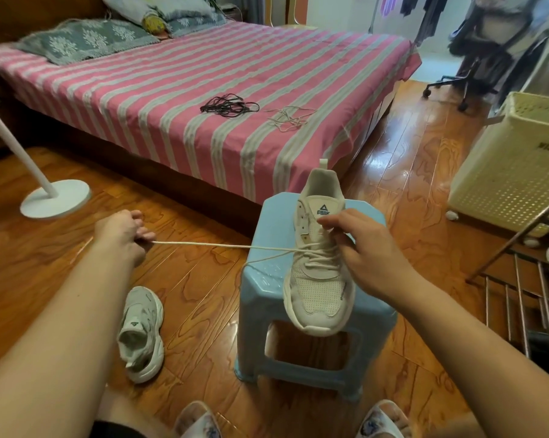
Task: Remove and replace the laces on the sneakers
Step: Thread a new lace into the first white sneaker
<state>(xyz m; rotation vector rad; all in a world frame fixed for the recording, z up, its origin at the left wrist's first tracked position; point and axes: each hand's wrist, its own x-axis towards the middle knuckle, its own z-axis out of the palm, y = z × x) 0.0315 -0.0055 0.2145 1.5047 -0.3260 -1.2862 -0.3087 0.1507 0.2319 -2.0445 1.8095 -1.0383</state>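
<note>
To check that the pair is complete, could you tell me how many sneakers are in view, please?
2: one sneaker on the blue stool, one sneaker on the floor left of the stool. None seems hidden.

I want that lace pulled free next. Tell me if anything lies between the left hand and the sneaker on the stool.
Nothing visible does. The lace runs taut from the left hand over bare floor to the sneaker.
</note>
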